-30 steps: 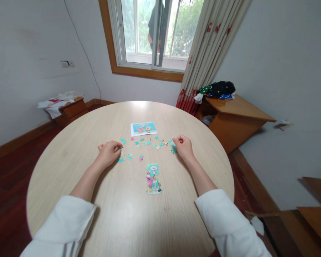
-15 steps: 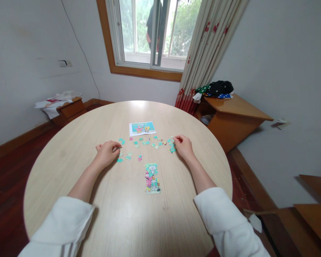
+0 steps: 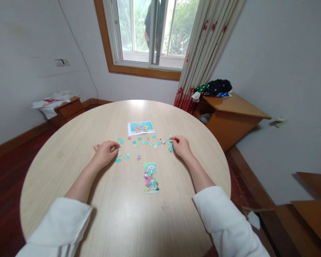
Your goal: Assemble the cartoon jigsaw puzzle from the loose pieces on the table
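My left hand [image 3: 105, 152] rests on the round wooden table [image 3: 69, 150], fingers curled in a pinch on a small puzzle piece at its fingertips. My right hand [image 3: 181, 146] lies curled at the right end of a row of loose teal puzzle pieces [image 3: 147, 142], fingertips pinching a piece there. Between my forearms sits a partly assembled cartoon puzzle strip [image 3: 150, 177]. A printed reference picture [image 3: 140, 127] lies beyond the loose pieces.
A wooden cabinet [image 3: 230, 114] with dark clothing on top stands at the right, beside a curtain [image 3: 203, 50]. A low wooden stand [image 3: 66, 107] with cloths is at the left. A person stands outside the window [image 3: 149, 32]. Cardboard lies on the floor at right.
Both hands have stayed at the loose pieces with only slight finger motion. The view has shifted a little, so everything sits slightly lower left in the picture.
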The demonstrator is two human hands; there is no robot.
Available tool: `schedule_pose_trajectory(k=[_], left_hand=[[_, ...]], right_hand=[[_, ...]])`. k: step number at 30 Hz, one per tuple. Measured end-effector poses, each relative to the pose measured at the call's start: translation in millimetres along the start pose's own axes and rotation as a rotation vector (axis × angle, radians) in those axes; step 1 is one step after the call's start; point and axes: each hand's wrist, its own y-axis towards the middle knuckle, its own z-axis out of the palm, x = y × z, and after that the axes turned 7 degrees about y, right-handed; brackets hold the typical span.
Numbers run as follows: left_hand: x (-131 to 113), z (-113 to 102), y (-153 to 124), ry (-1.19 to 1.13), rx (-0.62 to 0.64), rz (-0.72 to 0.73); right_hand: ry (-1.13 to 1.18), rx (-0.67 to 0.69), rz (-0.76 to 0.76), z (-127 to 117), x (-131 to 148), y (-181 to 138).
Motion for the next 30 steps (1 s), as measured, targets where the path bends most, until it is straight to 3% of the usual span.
schedule_pose_trajectory(k=[24,30], left_hand=[[1.5,0.0,1.4,0.004,0.016,-0.01],[0.4,-2.7,0.2,0.028,0.05,0.014]], right_hand=[[-0.06,0.066,0.026,-3.5,6.8,-1.8],[-0.089,0.274,0.022,-15.4,6.6,-2.5]])
